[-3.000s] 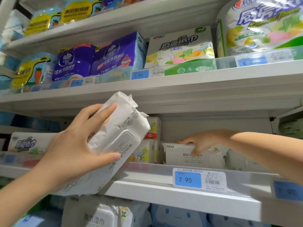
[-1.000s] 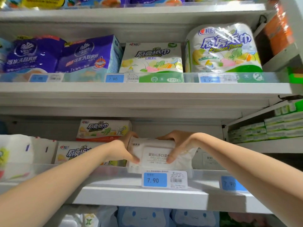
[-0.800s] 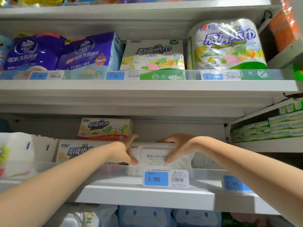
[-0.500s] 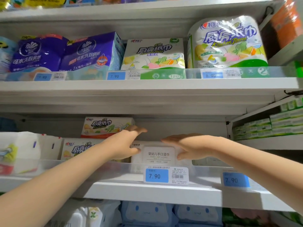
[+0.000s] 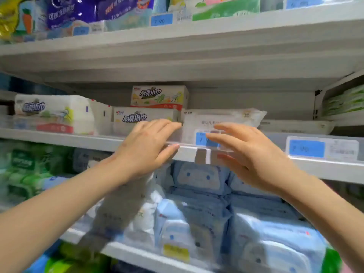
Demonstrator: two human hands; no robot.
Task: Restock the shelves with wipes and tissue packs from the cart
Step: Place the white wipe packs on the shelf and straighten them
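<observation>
now left hand (image 5: 146, 149) and right hand (image 5: 253, 156) back off the wipes pack (image 5: 226, 116), slack-fingered, empty

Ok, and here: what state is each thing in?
Wipes pack: on the shelf, unheld.
Left hand: open, holding nothing.
Right hand: open, holding nothing.
Tissue boxes: stacked two high, left of the pack.
Blue packs: piled on the shelf below.
</observation>
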